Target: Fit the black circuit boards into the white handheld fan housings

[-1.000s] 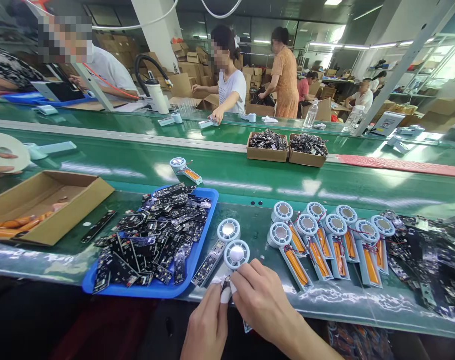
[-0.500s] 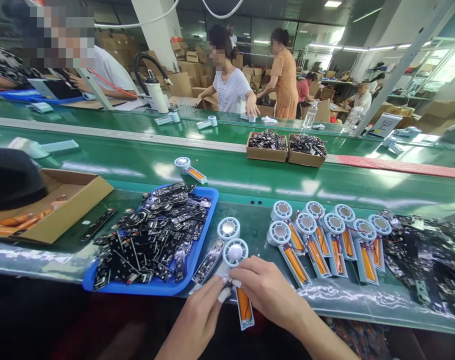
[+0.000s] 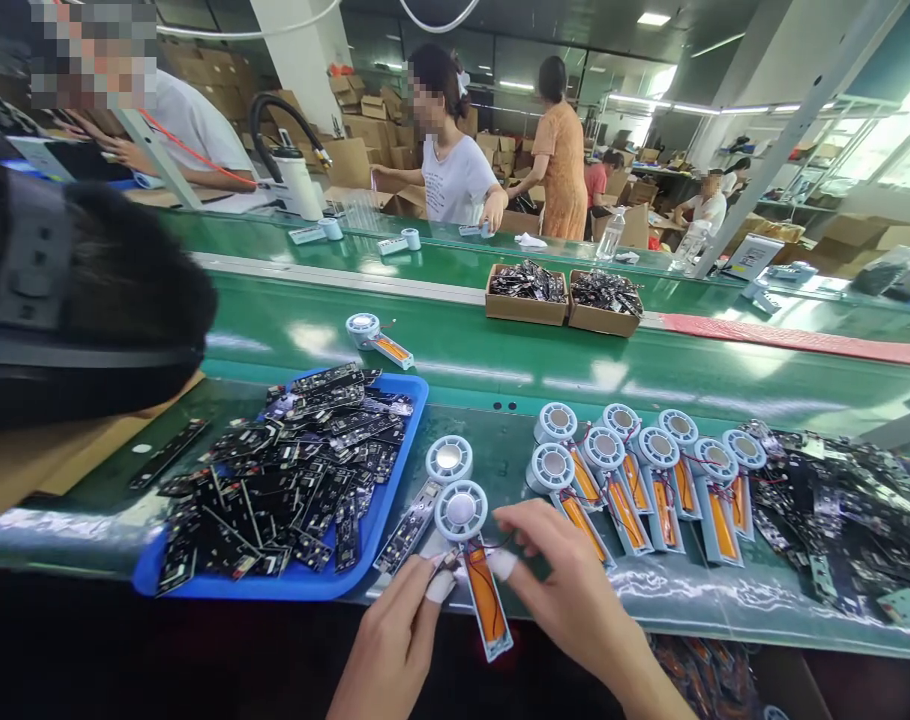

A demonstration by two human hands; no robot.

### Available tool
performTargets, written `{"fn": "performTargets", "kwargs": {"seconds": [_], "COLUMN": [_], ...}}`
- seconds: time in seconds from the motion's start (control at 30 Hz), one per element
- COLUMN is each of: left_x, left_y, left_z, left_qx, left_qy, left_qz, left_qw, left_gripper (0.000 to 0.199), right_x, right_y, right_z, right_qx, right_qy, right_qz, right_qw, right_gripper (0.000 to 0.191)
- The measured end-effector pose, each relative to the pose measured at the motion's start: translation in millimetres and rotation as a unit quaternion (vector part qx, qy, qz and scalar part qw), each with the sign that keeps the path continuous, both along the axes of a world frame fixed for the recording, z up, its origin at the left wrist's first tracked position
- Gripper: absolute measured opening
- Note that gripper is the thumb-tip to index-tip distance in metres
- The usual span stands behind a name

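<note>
A light-blue handheld fan body (image 3: 461, 510) with a round head lies at the table's front edge, its open handle showing an orange battery (image 3: 486, 600) and thin dark wires. On the left of this handle, my left hand (image 3: 395, 625) pinches a small dark piece, too small to name, between thumb and finger. White covers sit on both thumb tips. My right hand (image 3: 567, 590) is at the handle's right, thumb and fingers apart, close to the wires. Just behind lies another fan body (image 3: 449, 458) with a black circuit board (image 3: 410, 525) along its handle.
A blue tray (image 3: 417, 420) heaped with circuit boards stands left. Several fan bodies (image 3: 657, 447) lie in rows at right, beside more boards (image 3: 837, 510). One fan body (image 3: 363, 328) is on the green belt. A person's dark-capped head (image 3: 102, 290) intrudes at left; coworkers stand across.
My right hand has come away from my left fingers to the right, its fingers spreading. The handle's wires now show. At left, the dark-capped head has moved further into view, over the cardboard box.
</note>
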State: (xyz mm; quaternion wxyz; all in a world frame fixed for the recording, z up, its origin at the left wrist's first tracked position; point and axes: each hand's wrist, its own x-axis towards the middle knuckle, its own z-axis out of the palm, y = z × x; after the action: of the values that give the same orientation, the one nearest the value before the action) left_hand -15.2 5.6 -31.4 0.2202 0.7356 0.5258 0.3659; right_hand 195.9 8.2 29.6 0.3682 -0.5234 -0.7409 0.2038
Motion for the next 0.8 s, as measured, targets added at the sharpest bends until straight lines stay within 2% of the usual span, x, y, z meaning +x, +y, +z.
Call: {"fn": "performTargets", "kwargs": {"seconds": [0.07, 0.1, 0.17, 0.23, 0.4, 0.53, 0.6, 0.7, 0.8], "left_x": [1.9, 2.8, 3.8, 3.6, 5.5, 15.4, 18.7, 19.0, 17.8], "left_y": [-3.1, -4.4, -6.5, -8.4, -16.1, -23.6, -25.7, -26.5, -25.8], "left_z": [0.9, 1.4, 2.1, 2.5, 7.2, 12.7, 13.6, 13.8, 16.7], "left_qx": [-0.01, -0.015, -0.023, -0.034, -0.15, -0.184, -0.18, -0.174, -0.183], "left_qy": [-0.008, -0.016, -0.038, -0.055, -0.112, -0.173, -0.187, -0.195, -0.192], "left_qz": [0.036, 0.046, 0.055, 0.06, 0.07, 0.121, 0.128, 0.109, 0.094], "left_qw": [0.999, 0.999, 0.998, 0.996, 0.98, 0.96, 0.957, 0.959, 0.96], "left_gripper": [0.042, 0.041, 0.04, 0.039, 0.038, 0.027, 0.024, 0.023, 0.024], "right_x": [7.2, 9.5, 10.2, 6.6, -11.4, -28.2, -32.3, -31.1, -27.1], "right_y": [-6.3, -8.1, -8.6, -4.6, 11.9, 17.8, 18.5, 18.0, 15.9], "right_z": [0.5, 0.3, -0.4, -1.2, -1.3, 2.1, 4.5, 7.0, 5.7], "right_qx": [-0.038, -0.068, -0.132, -0.152, -0.057, -0.097, -0.093, -0.055, -0.038], "right_qy": [0.016, 0.015, 0.018, 0.033, 0.115, 0.196, 0.161, 0.101, 0.092], "right_qz": [-0.061, -0.064, -0.031, -0.007, -0.025, 0.005, 0.033, 0.088, 0.118], "right_qw": [0.997, 0.996, 0.991, 0.988, 0.991, 0.976, 0.982, 0.99, 0.988], "right_gripper": [0.027, 0.028, 0.032, 0.026, 0.021, 0.018, 0.012, 0.022, 0.028]}}
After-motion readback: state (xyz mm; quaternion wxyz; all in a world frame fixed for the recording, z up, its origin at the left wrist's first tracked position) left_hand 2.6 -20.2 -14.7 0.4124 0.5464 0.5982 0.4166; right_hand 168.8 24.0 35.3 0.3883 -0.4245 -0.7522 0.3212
